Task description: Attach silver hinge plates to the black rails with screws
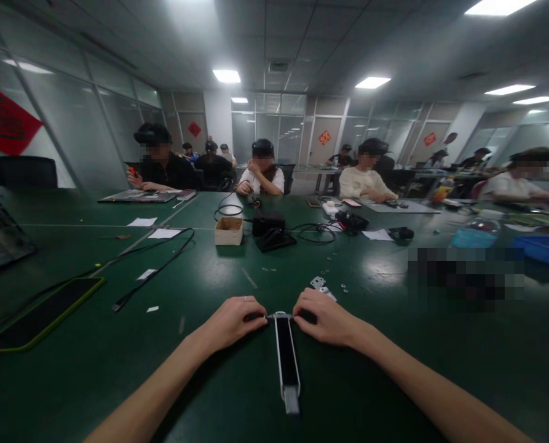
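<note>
A long, narrow piece with a pale frame and a black middle lies on the green table, a silver tab at its near end. Small thin metal parts stick out sideways from its far end. My left hand, a ring on one finger, pinches the part on the left. On the other side my right hand has its thumb and fingers closed at the right part; the fingertips partly hide what they grip. Just beyond my right hand lie small metal plates and several washer-like bits.
A small cardboard box stands mid-table beside a black device with cables. To the left lie a black cable and a green-edged black phone-like slab. A blue tray is at right. Several people sit across the table.
</note>
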`<action>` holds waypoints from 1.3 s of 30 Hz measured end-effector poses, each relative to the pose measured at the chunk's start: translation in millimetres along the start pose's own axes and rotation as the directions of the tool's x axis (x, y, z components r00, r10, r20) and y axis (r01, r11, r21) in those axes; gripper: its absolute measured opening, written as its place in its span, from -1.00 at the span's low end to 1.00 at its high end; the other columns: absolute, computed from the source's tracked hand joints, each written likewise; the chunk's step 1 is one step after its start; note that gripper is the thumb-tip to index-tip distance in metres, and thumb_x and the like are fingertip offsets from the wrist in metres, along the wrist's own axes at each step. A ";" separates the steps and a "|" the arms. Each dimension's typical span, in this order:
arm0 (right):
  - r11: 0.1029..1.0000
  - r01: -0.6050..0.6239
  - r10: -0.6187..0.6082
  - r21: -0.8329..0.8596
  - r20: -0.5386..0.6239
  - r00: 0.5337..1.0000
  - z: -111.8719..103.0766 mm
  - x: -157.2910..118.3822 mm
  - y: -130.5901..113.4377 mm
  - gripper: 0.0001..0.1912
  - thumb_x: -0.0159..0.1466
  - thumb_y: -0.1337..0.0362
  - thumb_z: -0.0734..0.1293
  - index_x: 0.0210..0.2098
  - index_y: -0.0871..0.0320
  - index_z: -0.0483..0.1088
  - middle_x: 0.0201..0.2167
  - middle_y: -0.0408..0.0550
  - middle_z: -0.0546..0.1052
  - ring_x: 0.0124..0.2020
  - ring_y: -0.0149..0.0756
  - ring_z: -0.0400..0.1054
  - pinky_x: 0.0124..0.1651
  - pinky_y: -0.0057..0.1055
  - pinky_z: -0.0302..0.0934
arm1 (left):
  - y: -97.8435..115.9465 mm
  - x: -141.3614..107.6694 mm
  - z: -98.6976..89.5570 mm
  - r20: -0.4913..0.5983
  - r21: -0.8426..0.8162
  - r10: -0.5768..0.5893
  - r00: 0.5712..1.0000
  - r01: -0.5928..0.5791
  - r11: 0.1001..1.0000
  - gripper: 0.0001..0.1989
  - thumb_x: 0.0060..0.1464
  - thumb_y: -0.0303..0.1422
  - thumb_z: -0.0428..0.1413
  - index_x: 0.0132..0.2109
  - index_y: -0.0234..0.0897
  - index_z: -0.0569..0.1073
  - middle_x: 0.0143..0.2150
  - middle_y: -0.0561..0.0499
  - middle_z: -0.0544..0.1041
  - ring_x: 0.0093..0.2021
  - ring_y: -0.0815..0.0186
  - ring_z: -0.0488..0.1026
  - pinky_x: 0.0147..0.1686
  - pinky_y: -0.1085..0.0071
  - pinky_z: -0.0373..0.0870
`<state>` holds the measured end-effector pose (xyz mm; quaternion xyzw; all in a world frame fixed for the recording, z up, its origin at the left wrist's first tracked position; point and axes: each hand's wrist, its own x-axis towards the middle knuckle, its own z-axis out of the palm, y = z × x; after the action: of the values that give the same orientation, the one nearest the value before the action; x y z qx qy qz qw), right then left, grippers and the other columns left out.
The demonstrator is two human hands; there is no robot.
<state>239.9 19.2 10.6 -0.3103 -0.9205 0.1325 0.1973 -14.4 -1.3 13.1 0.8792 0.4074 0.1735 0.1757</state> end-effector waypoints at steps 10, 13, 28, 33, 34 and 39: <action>1.000 0.012 -0.012 -0.001 -0.013 1.000 3.6 1.6 -2.1 -0.91 0.25 0.34 0.26 -0.33 0.18 0.40 -0.36 -0.07 0.45 -0.30 -0.32 0.28 -0.23 -0.36 0.22 | 7.0 0.0 2.7 -0.013 0.013 -0.011 1.000 0.012 1.000 -0.81 0.21 -0.34 0.03 -0.13 -0.26 0.50 -0.21 -0.01 0.49 -0.27 0.31 0.43 -0.32 0.46 0.33; 0.997 0.060 -0.062 -0.039 -0.030 0.998 -1.6 2.0 0.6 -0.89 0.25 0.28 0.27 -0.32 0.17 0.41 -0.35 -0.06 0.46 -0.29 -0.30 0.30 -0.21 -0.34 0.21 | 5.8 0.1 6.6 -0.032 0.021 0.003 0.999 -0.002 1.000 -0.80 0.22 -0.34 0.01 -0.11 -0.26 0.49 -0.22 -0.01 0.48 -0.30 0.33 0.43 -0.35 0.48 0.32; 0.598 -0.644 0.670 -0.477 -0.143 0.729 -57.7 24.4 199.1 -0.68 0.25 0.35 0.24 -0.02 0.16 0.44 -0.09 0.09 0.51 -0.09 -0.15 0.40 -0.12 -0.38 0.22 | 3.9 -1.1 -0.8 0.024 -0.017 -0.024 0.999 0.024 1.000 -0.75 0.14 -0.23 0.13 -0.07 -0.25 0.48 -0.15 -0.01 0.45 -0.20 0.27 0.42 -0.27 0.41 0.34; 0.586 -0.585 0.655 -0.561 -0.097 0.749 -53.1 27.6 195.6 -0.64 0.27 0.47 0.13 -0.09 0.13 0.47 -0.07 0.13 0.47 -0.06 -0.08 0.38 -0.17 -0.33 0.21 | 2.8 -0.9 -3.7 0.002 0.037 -0.032 0.999 0.032 0.999 -0.70 0.13 -0.17 0.12 -0.11 -0.29 0.49 -0.19 -0.01 0.45 -0.26 0.29 0.41 -0.30 0.41 0.32; 0.581 -0.579 0.656 -0.572 -0.092 0.749 -53.0 28.6 194.6 -0.63 0.26 0.49 0.13 -0.10 0.15 0.47 -0.07 0.14 0.47 -0.05 -0.08 0.38 -0.17 -0.33 0.21 | 2.7 -0.7 -4.1 -0.007 0.042 -0.033 0.999 0.033 0.999 -0.69 0.13 -0.16 0.11 -0.11 -0.29 0.49 -0.19 -0.01 0.45 -0.26 0.29 0.41 -0.31 0.42 0.32; 0.559 -0.575 0.665 -0.598 -0.090 0.741 -50.5 37.5 190.9 -0.71 0.22 0.51 0.18 -0.16 0.23 0.46 -0.07 0.20 0.45 -0.06 -0.07 0.39 -0.15 -0.30 0.21 | 2.7 -2.0 -4.9 -0.049 0.054 -0.027 0.998 0.030 0.998 -0.69 0.14 -0.14 0.09 -0.16 -0.31 0.50 -0.22 -0.01 0.46 -0.29 0.31 0.41 -0.36 0.46 0.30</action>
<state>334.1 196.2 -4.1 -0.6488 -0.7562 -0.0770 -0.0364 -16.0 -3.7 18.3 0.8734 0.4286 0.1808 0.1440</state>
